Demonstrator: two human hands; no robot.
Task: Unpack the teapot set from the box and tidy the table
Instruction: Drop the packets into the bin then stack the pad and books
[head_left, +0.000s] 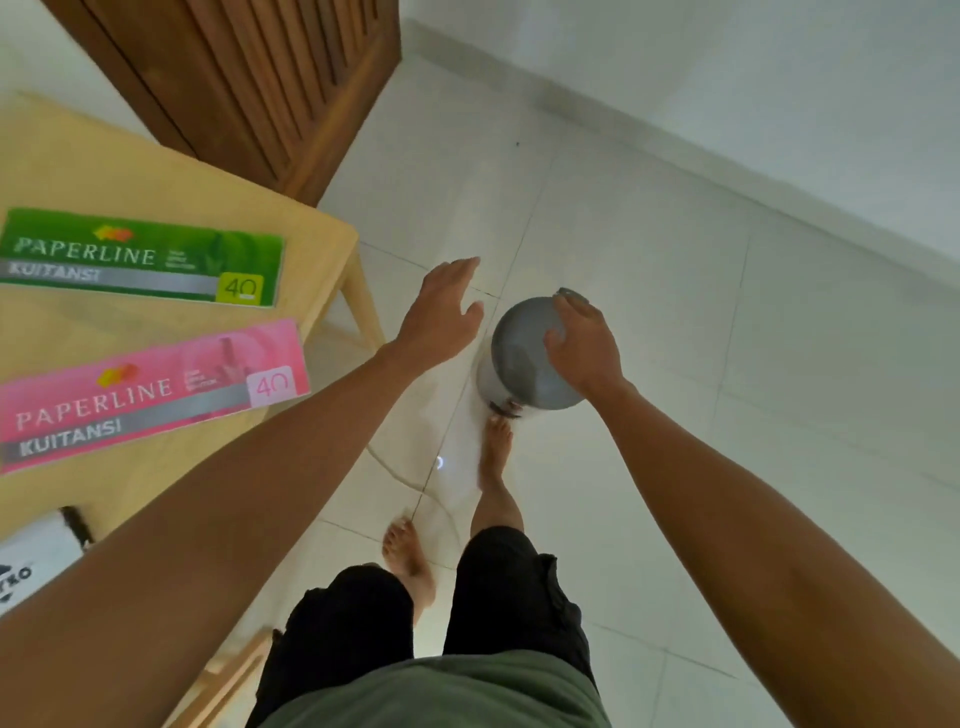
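No teapot or box is in view. A grey round pedal bin (519, 364) stands on the white tiled floor in front of me. My right hand (584, 345) rests on top of its domed lid, thumb spread to the left and fingers reaching toward the far rim. My left hand (441, 317) hovers beside the bin on its left, fingers straight and spread, holding nothing. The toes of one bare foot (496, 441) are at the bin's pedal.
A light wooden table (171, 176) fills the left side, with a green receipt book (140, 257) and a pink one (150, 395) on it. A white printed item (31, 561) lies at the lower left. A brown wooden door (249, 78) stands behind the table.
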